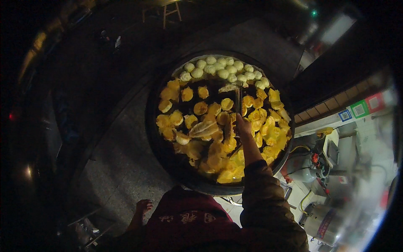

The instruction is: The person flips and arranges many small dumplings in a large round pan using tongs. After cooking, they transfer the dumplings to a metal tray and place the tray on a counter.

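My right hand (244, 126) reaches over a large round black pan (154, 151) and grips a long metal utensil (239, 100), which looks like tongs. Beside the utensil's far end lies a pale flattened dough piece (228, 88); I cannot tell whether they touch. Pale round dough balls (223, 74) crowd the pan's far side. Golden fried cakes (200, 108) cover much of the middle and near part, piled densest at the right. A pale elongated piece (203, 128) rests among them. My left hand (144, 205) hangs low beside the dark red apron (189, 208), away from the pan, its fingers curled in dim light.
At the right are a gas cylinder (303, 175), a metal canister (321, 222) and a pale counter edge bearing printed code signs (359, 108). Dark paving (126, 170) lies to the left. A wooden stool (171, 12) stands far ahead.
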Motion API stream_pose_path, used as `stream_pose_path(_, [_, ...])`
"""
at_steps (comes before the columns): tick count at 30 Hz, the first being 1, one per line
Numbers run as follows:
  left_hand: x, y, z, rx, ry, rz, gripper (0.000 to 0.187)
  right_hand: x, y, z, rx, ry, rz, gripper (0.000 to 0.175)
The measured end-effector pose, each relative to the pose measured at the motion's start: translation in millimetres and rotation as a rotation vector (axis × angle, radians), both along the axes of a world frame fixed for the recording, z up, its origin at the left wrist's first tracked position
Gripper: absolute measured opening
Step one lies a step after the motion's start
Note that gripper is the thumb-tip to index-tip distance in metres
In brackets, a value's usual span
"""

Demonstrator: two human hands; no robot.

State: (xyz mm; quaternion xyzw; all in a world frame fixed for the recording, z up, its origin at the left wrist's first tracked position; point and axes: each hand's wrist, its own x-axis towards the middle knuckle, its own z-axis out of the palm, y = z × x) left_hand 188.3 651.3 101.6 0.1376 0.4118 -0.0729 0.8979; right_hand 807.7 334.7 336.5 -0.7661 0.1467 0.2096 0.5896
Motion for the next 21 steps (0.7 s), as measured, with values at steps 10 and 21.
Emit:
stream_pose_path(10, [81.4,-13.9,91.0,0.631,0.456,-0.269,0.017,-4.1,-40.7,9.0,-0.438,-0.622,0.2,0.042])
stream_pose_path(21, [49.7,-0.4,35.9,0.223,0.285,-0.079,0.023,-33.2,-56.3,78.9,-0.304,-0.081,0.28,0.054])
